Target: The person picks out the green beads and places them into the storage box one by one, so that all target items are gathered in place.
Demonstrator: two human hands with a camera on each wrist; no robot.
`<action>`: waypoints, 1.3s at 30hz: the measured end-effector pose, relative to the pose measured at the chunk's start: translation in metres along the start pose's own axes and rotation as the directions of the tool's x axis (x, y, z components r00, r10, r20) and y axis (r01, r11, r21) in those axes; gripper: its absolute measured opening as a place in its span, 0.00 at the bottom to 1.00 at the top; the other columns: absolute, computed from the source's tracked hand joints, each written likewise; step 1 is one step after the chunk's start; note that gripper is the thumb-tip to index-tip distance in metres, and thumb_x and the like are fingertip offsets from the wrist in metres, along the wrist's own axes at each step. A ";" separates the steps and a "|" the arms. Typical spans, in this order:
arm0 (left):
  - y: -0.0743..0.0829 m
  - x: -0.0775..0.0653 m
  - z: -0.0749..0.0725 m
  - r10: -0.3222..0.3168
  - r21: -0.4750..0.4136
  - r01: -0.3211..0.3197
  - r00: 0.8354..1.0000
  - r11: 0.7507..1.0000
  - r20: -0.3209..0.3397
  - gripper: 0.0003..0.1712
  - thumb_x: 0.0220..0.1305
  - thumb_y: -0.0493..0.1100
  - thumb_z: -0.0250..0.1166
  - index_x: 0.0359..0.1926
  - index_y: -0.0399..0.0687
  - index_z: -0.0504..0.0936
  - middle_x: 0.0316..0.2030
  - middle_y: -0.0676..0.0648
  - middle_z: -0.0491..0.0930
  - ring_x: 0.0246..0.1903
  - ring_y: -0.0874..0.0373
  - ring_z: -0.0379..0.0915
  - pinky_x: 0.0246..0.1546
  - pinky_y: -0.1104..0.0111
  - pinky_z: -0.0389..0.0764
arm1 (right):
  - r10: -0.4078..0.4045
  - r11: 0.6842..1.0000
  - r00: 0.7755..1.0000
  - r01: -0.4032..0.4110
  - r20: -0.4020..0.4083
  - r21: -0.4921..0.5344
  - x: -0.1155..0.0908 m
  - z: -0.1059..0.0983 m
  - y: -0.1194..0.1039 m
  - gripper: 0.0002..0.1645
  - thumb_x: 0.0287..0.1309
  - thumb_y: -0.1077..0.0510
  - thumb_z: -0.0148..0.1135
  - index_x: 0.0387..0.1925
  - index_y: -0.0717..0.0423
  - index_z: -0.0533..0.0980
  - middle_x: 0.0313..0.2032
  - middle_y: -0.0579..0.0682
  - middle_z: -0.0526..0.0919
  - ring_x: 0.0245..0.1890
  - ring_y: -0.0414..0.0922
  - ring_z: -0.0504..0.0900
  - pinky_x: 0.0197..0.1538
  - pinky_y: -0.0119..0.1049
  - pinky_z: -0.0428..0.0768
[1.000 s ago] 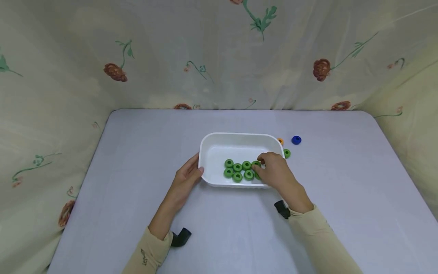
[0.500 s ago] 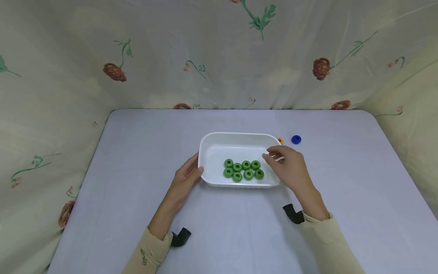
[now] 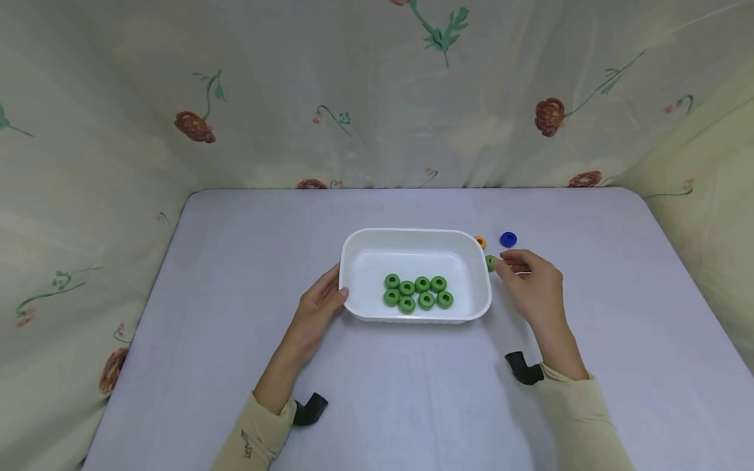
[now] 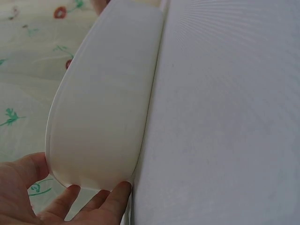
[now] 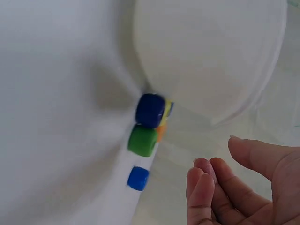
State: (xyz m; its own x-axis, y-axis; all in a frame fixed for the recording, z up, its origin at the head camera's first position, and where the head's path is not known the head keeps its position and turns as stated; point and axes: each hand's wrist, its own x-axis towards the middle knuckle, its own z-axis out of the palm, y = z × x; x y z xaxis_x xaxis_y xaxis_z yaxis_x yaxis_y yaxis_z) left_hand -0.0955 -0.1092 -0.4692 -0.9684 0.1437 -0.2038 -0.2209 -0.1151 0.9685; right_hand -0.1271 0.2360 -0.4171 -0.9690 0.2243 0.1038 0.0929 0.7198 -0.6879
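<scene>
My left hand (image 3: 318, 311) holds the white tray (image 3: 415, 245) at its left end, thumb at the rim and fingers against the outer wall. In the left wrist view, the fingertips (image 4: 123, 187) press low on that wall. Several green beads (image 3: 422, 284) lie in two rows within the tray. Past its right end, my right hand (image 3: 533, 284) hovers with nothing in its grasp. Its thumb stands apart from loosely bent fingers (image 5: 229, 183) in the right wrist view. Close by its fingertips sits a loose green bead (image 5: 142, 140), partly covered in the head view.
On the table (image 3: 235, 261), right of the tray, are a blue bead (image 3: 508, 239) and an orange bead (image 3: 480, 242). The right wrist view also shows a dark blue bead (image 5: 150, 110) at the tray's foot and a smaller blue one (image 5: 138, 178). A flowered curtain (image 3: 377, 98) backs the table.
My right hand has lifted away from the green beads in the tray and moved right, beyond the tray's end. My left hand and the tray stay in place.
</scene>
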 end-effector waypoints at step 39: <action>-0.002 0.001 -0.003 0.001 -0.001 -0.001 1.000 1.000 0.010 0.34 0.74 0.41 0.58 0.77 0.54 0.60 0.77 0.50 0.58 0.77 0.57 0.54 0.70 0.74 0.68 | 0.078 0.996 0.994 -0.074 0.072 -0.059 0.025 0.026 0.035 0.23 0.58 0.59 0.68 0.54 0.65 0.80 0.46 0.64 0.86 0.46 0.57 0.85 0.41 0.30 0.76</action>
State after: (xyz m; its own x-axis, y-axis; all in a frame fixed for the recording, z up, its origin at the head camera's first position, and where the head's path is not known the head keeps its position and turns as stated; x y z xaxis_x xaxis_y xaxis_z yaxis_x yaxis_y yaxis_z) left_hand -0.0968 -0.1121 -0.4721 -0.9675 0.1535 -0.2011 -0.2198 -0.1166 0.9685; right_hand -0.1539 0.2500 -0.4575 -0.9727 0.2319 -0.0025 0.1778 0.7388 -0.6501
